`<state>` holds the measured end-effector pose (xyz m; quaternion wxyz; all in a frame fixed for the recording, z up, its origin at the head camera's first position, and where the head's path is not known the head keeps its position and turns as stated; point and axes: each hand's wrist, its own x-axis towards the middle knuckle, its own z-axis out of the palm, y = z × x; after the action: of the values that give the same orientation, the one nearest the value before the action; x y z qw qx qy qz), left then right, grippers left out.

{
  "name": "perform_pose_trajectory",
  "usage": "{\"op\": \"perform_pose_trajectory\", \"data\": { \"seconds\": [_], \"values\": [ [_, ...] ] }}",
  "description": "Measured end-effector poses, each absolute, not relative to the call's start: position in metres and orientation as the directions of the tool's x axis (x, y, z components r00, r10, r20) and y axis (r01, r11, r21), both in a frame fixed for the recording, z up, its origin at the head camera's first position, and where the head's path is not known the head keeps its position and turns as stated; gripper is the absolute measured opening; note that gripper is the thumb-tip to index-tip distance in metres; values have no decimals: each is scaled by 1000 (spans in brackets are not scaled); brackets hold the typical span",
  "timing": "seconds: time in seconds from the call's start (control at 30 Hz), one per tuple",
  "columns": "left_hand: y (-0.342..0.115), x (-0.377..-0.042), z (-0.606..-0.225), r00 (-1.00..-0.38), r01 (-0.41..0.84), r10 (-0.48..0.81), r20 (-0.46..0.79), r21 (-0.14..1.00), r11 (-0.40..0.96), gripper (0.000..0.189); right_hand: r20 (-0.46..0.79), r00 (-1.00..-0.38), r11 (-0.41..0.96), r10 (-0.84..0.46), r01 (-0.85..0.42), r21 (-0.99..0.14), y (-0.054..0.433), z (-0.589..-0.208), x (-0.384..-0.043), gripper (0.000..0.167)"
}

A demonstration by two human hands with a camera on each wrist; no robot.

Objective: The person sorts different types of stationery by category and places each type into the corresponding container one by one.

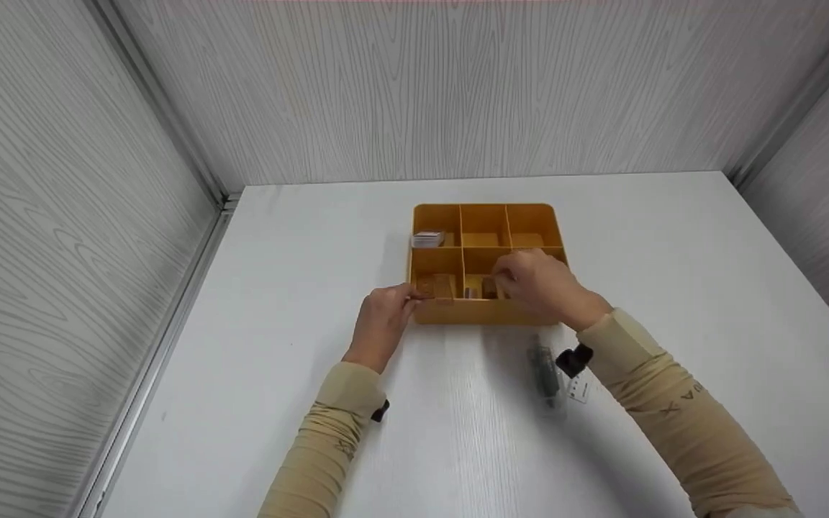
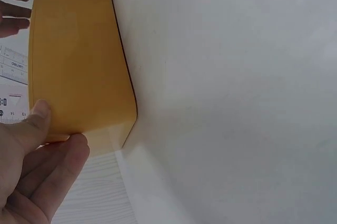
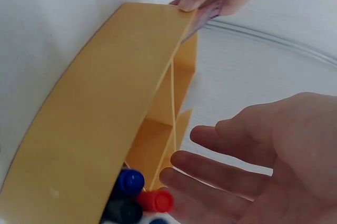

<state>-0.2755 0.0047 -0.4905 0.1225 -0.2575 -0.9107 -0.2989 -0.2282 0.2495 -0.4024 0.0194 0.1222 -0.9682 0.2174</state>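
A yellow organizer box (image 1: 486, 313) with several compartments sits on the table. My left hand (image 1: 383, 320) grips its front left corner; in the left wrist view the thumb lies on the front wall and the fingers curl at the side. Clear rulers (image 2: 13, 68) show just behind that wall. Over the front compartments is my right hand (image 1: 544, 284). The right wrist view shows its fingers extended and apart, with nothing held. Below them, a red-ended marker (image 3: 155, 201) and a blue-ended one (image 3: 130, 182) stand in the box.
In the back left compartment lies a small whitish stack (image 1: 428, 239). A clear pack with something dark inside (image 1: 545, 378) lies on the table in front of the box, by the right forearm. Beside it is a white card (image 1: 578, 388). Panels enclose the table at the back and sides.
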Motion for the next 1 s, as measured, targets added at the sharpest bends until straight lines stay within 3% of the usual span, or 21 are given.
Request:
{"op": "perform_pose_trajectory", "data": {
  "seconds": [0.23,0.43,0.63,1.0],
  "values": [
    [4,-276,-491,-838,542,390,382,495,679,14,199,-959,850,-199,-271,-452,273,-395,-200,21],
    [4,-276,-491,-816,570,404,414,457,683,13,219,-972,805,-82,-194,-561,298,-402,-169,21],
    [3,-276,-493,-799,589,411,438,438,679,11,181,-982,782,51,-74,-619,321,-425,-141,23],
    [3,-277,-495,-791,604,419,445,463,649,12,-9,-985,847,171,152,-509,343,-473,-118,33]
  ]
}}
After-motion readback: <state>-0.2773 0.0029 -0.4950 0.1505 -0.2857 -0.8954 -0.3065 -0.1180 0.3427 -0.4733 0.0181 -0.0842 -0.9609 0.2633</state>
